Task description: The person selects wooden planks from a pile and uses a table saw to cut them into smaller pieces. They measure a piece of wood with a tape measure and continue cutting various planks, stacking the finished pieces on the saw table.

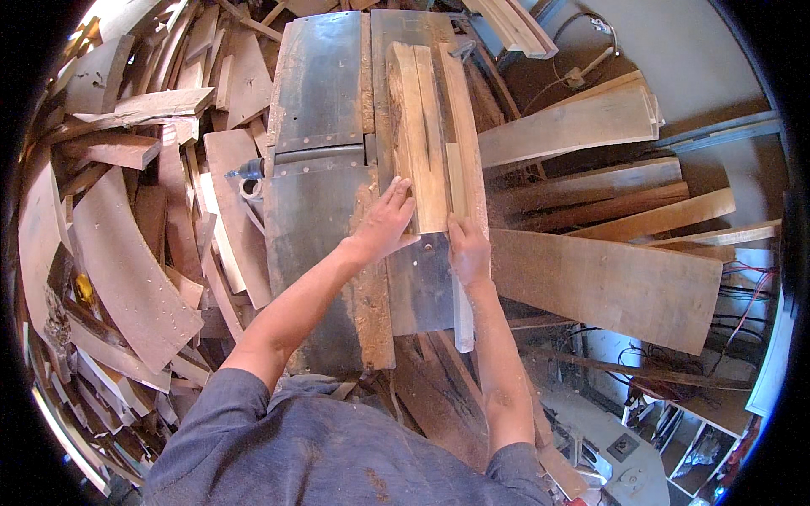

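Note:
A rough-edged wooden board [431, 190] with a long dark crack lies lengthwise on a metal-topped woodworking machine [316, 211]. My left hand [384, 221] grips its near left corner, fingers along the left edge and thumb by the near end. To the right of the board, a narrow pale wood strip [456, 173] lies beside a long upright wooden fence [464, 110]. My right hand [469, 249] is closed at the strip's near end, fingers curled; its palm side is hidden. Between the machine's metal plates, left of the board, sits a dark roller-like bar [321, 155].
Offcuts and planks [135, 261] are heaped along the machine's left side. Wide boards [607, 278] stick out on the right, near loose cables [747, 291] and a wall. A blue-tipped fitting [245, 170] juts from the machine's left edge. A grey surface [624, 464] is at lower right.

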`<state>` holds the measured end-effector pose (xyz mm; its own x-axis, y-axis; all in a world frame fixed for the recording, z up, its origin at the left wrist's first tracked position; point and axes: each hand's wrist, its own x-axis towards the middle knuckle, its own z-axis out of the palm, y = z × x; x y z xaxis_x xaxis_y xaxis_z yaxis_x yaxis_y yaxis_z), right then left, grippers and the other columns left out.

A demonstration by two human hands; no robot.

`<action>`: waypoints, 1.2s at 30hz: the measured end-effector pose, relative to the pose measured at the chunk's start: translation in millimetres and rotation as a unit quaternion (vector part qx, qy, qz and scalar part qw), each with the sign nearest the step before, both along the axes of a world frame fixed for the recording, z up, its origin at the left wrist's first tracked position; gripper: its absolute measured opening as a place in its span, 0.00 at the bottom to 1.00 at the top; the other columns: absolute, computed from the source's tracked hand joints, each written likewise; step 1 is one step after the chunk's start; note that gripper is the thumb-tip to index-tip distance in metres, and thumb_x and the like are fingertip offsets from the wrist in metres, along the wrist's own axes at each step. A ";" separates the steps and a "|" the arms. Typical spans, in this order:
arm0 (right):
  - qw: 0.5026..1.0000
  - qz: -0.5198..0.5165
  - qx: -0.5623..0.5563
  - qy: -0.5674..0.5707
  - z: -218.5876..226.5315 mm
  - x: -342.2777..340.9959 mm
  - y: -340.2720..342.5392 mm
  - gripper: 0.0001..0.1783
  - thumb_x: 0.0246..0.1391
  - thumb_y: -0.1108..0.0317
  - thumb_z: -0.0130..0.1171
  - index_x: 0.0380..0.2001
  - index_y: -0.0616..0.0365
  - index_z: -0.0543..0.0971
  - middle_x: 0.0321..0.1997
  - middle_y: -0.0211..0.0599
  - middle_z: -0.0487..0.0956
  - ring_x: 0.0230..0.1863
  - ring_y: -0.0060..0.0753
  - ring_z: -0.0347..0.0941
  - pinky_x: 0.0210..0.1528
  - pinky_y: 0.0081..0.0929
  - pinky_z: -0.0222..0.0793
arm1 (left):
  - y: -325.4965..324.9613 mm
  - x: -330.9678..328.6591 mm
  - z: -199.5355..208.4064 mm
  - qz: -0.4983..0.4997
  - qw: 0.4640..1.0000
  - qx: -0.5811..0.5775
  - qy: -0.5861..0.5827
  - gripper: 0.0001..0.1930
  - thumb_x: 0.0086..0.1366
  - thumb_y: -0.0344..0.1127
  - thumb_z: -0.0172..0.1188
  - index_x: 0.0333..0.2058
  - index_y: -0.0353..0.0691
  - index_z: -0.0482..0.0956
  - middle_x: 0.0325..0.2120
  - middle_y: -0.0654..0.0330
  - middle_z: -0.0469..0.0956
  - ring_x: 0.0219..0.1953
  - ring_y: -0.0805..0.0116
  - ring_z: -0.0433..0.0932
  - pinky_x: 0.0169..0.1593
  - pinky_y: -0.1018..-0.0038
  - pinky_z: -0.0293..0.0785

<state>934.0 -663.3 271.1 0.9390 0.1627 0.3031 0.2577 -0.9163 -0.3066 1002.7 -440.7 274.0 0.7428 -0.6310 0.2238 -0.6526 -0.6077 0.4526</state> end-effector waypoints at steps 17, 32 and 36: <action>1.000 0.008 -0.001 -0.017 -0.2 43.2 -0.1 0.21 0.50 0.77 0.57 0.51 0.60 0.80 0.41 0.44 0.80 0.41 0.50 0.80 0.40 0.41 0.78 | 0.2 37.8 10.3 0.014 1.000 0.010 0.001 0.36 0.48 0.41 0.78 0.51 0.29 0.71 0.65 0.34 0.60 0.70 0.35 0.59 0.70 0.54 0.63; 1.000 0.005 0.011 -0.012 1.2 81.9 3.0 0.19 0.52 0.75 0.59 0.49 0.58 0.80 0.38 0.43 0.79 0.40 0.50 0.79 0.37 0.42 0.78 | 3.6 78.0 2.9 0.005 1.000 0.006 -0.022 0.36 0.49 0.43 0.77 0.52 0.29 0.72 0.65 0.33 0.61 0.70 0.35 0.59 0.71 0.56 0.60; 1.000 -0.003 0.005 -0.008 -3.9 95.2 1.3 0.19 0.52 0.75 0.60 0.49 0.55 0.81 0.36 0.43 0.79 0.39 0.50 0.79 0.37 0.42 0.78 | 4.3 90.4 2.8 0.000 1.000 0.017 -0.018 0.37 0.49 0.43 0.77 0.53 0.29 0.71 0.65 0.32 0.61 0.70 0.35 0.59 0.71 0.56 0.61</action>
